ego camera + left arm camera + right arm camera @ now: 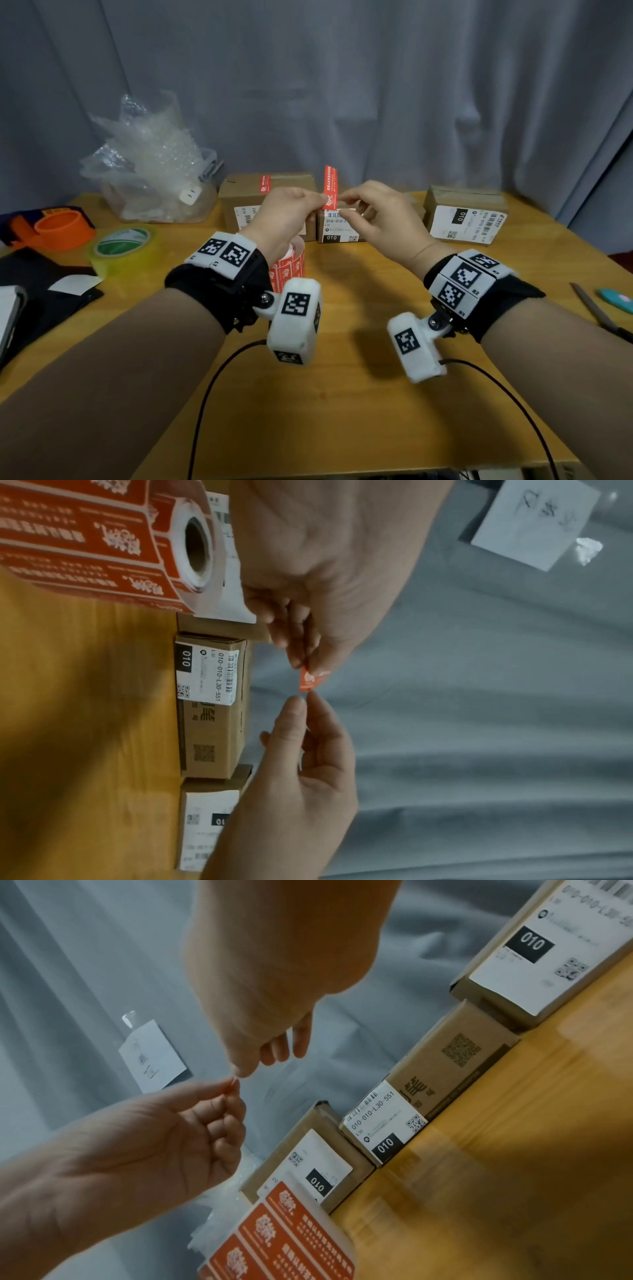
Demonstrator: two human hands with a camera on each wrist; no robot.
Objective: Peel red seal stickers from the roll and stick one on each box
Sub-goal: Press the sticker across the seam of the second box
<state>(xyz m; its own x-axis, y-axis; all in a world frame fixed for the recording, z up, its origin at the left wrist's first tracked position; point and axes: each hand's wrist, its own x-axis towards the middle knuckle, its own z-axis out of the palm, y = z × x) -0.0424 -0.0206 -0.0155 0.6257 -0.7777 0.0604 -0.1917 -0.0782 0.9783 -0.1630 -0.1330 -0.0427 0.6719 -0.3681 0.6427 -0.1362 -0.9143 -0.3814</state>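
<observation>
A peeled red seal sticker (330,186) stands upright in the air above the middle box (337,228). My left hand (320,200) pinches its lower end (311,680). My right hand (342,202) meets it from the right, thumb and forefinger closed on the sticker's edge (310,696). The sticker roll (291,265) lies on the table under my left wrist, its red labels showing (281,1240). The left box (239,192) carries a red sticker (264,184) on its top. The right box (466,202) has no red sticker in view.
The three boxes line the back of the wooden table (342,394) before a grey curtain. At the left are a bubble-wrap bag (150,161), a clear tape roll (123,243) and an orange dispenser (61,228). Scissors (603,315) lie at the right edge.
</observation>
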